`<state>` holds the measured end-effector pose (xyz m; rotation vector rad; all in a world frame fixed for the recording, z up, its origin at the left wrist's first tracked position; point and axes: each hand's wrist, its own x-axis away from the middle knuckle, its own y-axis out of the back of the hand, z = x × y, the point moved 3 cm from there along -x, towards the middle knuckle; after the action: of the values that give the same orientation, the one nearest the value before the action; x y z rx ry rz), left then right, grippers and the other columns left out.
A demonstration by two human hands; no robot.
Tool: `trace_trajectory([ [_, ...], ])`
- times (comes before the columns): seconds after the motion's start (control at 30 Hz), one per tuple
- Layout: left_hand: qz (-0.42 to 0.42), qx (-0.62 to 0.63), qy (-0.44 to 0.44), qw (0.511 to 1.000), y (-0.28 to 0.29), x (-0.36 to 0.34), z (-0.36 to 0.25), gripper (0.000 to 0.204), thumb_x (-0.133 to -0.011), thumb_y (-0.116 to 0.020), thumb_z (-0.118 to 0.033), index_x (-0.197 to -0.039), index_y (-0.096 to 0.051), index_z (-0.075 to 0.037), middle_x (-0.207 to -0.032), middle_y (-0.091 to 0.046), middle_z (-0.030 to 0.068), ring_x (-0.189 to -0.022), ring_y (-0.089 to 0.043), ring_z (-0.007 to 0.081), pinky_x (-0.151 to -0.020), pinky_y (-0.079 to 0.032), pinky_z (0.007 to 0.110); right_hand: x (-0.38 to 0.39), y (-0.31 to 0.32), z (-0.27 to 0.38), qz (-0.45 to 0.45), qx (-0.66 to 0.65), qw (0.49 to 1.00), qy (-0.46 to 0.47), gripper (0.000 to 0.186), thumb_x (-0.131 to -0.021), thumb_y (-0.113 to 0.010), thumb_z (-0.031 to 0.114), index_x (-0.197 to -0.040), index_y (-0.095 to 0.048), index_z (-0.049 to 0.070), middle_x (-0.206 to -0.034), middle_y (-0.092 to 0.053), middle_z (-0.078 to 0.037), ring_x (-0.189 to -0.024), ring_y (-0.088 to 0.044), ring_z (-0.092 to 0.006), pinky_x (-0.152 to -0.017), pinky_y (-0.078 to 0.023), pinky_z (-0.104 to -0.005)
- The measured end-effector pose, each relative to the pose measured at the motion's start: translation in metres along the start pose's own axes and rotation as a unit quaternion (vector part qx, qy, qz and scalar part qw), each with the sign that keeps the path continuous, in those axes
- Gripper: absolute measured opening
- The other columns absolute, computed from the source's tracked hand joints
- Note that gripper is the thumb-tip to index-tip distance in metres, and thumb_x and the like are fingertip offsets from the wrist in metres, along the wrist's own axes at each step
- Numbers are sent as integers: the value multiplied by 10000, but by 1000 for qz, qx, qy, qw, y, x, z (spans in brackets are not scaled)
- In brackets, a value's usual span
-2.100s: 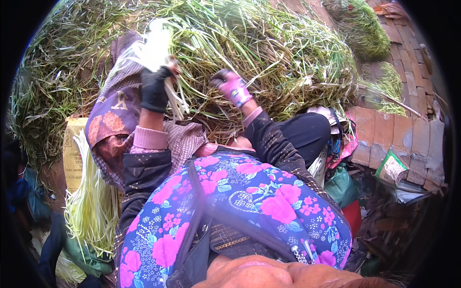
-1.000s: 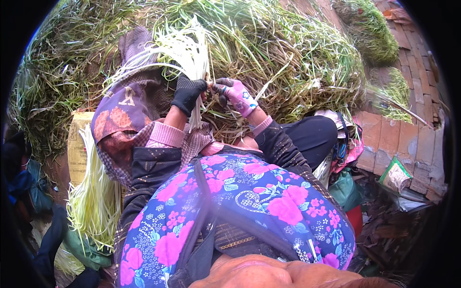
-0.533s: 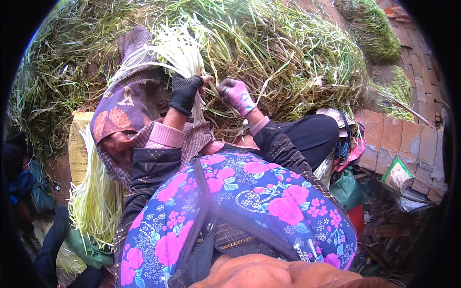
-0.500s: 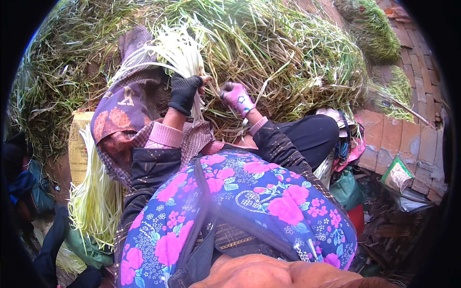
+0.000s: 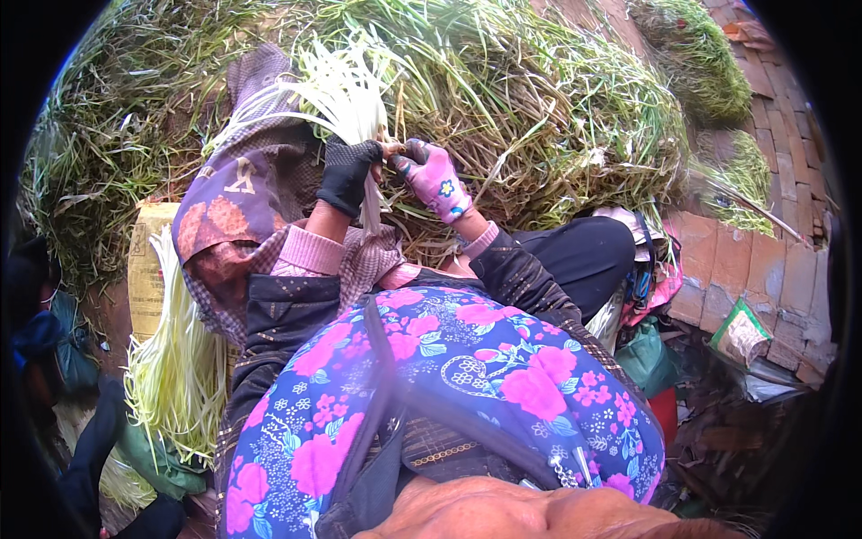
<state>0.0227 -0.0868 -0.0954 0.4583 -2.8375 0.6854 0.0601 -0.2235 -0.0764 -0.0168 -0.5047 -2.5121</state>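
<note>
My left hand [image 5: 348,176], in a black fingerless glove, is closed round a bunch of blanched chives [image 5: 346,94]. Their pale stalks fan out above the fist, and the white ends hang below it. Right against its fingertips is my right hand [image 5: 437,185], in a pink glove with a flower print and dark, dirty fingertips. Its fingers are pinched together at the bunch's edge; what they hold, if anything, is too small to make out. A checked cloth with a purple printed patch [image 5: 229,202] covers my left knee, under the bunch.
A large heap of green and dried leaves [image 5: 539,117] spreads ahead. More pale chives [image 5: 175,377] lie at left on a yellow sack [image 5: 148,269]. Green bags [image 5: 648,357], a small packet [image 5: 742,332] and bricks [image 5: 718,256] are at right. Another person's dark-clothed limb [image 5: 94,440] shows lower left.
My right hand has moved left, from over the leaf heap to my left hand's fingertips, and has turned to show the back of its glove. My left hand keeps its hold on the chives.
</note>
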Motion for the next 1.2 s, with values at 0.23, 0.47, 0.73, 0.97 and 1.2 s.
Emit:
trace_trajectory([
  [0.23,-1,67,15,998,0,-1,-12,344,-699,-588,-29,-1018,-495,60,-762,-637,166,-410,-464,100,-394,-407,213,12,4,-44,74,47,992,-92,348,-785,-636,296,-957,-643,-6,-800,-660,-165,-730,-635,-212,-678,-482,-330],
  [0.47,27,284,-46,957,23,3,-48,231,-770,-556,-58,-960,-549,72,-690,-573,110,-498,-424,108,-503,-395,230,-25,182,-155,-189,90,960,-186,245,-786,-638,241,-872,-663,13,-758,-645,-120,-621,-608,-217,-568,-507,-350],
  [0.73,64,281,-6,958,27,-5,-33,282,-742,-536,-71,-988,-535,68,-747,-593,144,-504,-464,143,-497,-426,257,-24,264,-58,-247,598,724,-239,363,-761,-658,297,-1013,-621,40,-787,-622,-121,-638,-608,-205,-602,-536,-331],
  [0.97,51,148,70,985,19,-3,-4,411,-731,-541,-85,-1127,-494,16,-744,-584,97,-512,-494,149,-470,-435,267,-38,10,4,77,-246,966,-19,248,-866,-609,216,-1014,-641,20,-849,-658,-27,-728,-586,-85,-665,-472,-235],
  [1.2,36,131,133,982,7,-3,0,256,-758,-597,-129,-978,-565,-2,-711,-586,46,-522,-499,108,-471,-413,227,-34,5,1,2,-371,922,-108,123,-808,-627,91,-886,-622,-4,-740,-626,-41,-614,-586,-105,-573,-470,-214],
])
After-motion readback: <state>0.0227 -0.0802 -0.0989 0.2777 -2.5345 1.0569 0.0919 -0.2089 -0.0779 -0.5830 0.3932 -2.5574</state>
